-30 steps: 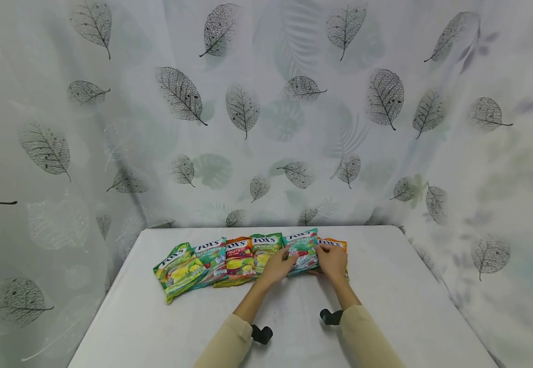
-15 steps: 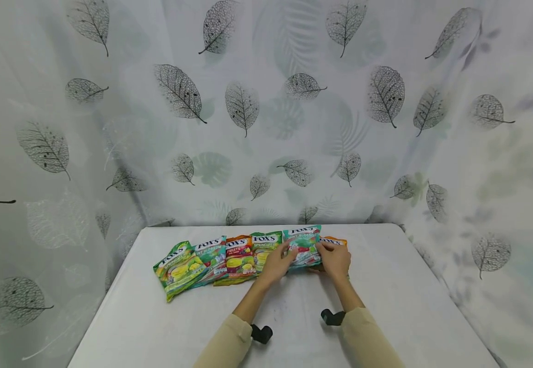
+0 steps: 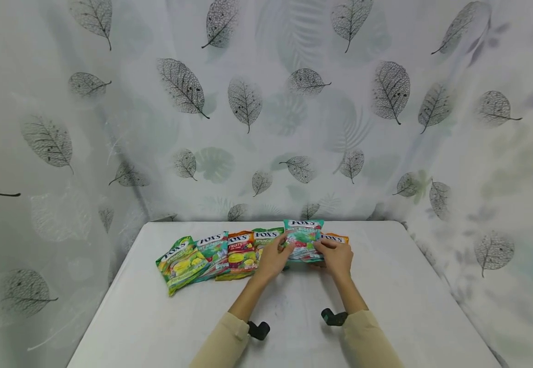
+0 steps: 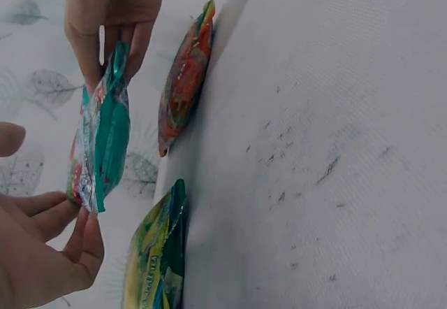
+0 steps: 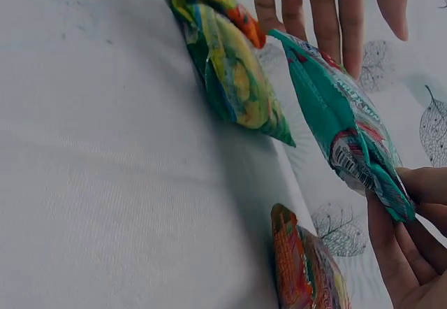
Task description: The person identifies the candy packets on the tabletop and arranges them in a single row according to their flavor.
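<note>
A teal Fox's candy bag (image 3: 303, 236), labelled Mint Blossom, is held up off the table between both hands. My right hand (image 3: 338, 257) pinches its right edge between thumb and fingers, as the right wrist view shows. Along the left edge, the fingers of my left hand (image 3: 273, 259) touch the bag (image 4: 105, 138) fairly straight, with the thumb standing apart from it. Behind the right hand lies an orange Fox's bag (image 3: 338, 238), partly hidden. Just left of the held bag, a green Fox's bag (image 3: 266, 235) is partly covered by the left hand.
More Fox's bags lie in an overlapping row to the left: a red one (image 3: 240, 255), a teal one (image 3: 213, 253) and a tilted yellow-green one (image 3: 181, 266). They rest on a white table (image 3: 156, 332). A leaf-patterned curtain (image 3: 266, 138) stands behind it.
The teal bag has risen slightly and turned more upright and level in the hands. My left thumb has moved off its front. The other bags stay put; the head view has tilted slightly.
</note>
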The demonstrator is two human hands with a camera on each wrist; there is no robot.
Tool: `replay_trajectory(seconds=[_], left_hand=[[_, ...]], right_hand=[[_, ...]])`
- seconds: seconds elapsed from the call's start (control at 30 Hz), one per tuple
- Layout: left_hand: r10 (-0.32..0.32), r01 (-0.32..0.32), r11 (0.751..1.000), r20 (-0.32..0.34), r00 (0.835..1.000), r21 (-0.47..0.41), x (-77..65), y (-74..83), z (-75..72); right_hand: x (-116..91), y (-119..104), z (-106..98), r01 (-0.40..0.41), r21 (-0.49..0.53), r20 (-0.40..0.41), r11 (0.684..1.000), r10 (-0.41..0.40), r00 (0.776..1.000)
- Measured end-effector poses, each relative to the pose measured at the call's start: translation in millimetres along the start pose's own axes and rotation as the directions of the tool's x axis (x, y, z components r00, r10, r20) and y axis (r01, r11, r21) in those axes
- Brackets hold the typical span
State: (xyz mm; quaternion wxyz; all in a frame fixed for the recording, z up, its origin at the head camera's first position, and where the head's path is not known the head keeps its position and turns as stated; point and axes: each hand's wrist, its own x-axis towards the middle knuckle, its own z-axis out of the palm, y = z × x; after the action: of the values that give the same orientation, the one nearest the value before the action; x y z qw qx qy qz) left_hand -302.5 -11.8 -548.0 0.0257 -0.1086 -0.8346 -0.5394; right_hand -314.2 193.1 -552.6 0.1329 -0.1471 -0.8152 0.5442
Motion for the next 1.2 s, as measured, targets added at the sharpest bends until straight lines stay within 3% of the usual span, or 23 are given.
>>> replay_trajectory(seconds=[0.23,0.53,0.87,1.2], left_hand=[[-0.047,0.048,0.999,-0.041,0.998,0.019,-9.0,1.4,-7.5],[-0.002,0.000,1.000,-0.112,0.994,-0.021,-20.5,-3.0,-23.7],[-0.028,0.023,0.999,-0.180,0.983,-0.031,-33.9,-3.7,-42.2],[-0.013,0.007,1.000,-0.244,0.970,-0.025,-49.9,-8.1,-59.9]], right_hand=[[-13,-8,3,-0.035,0.106,0.024,0.994,0.033,0.999],[-29,-19,9,-0.055,0.101,0.103,0.993,0.044,0.994],[-36,-31,19,-0.013,0.134,0.192,0.991,-0.013,0.981],[-53,-45,27,-0.043,0.215,0.266,0.976,-0.016,0.964]])
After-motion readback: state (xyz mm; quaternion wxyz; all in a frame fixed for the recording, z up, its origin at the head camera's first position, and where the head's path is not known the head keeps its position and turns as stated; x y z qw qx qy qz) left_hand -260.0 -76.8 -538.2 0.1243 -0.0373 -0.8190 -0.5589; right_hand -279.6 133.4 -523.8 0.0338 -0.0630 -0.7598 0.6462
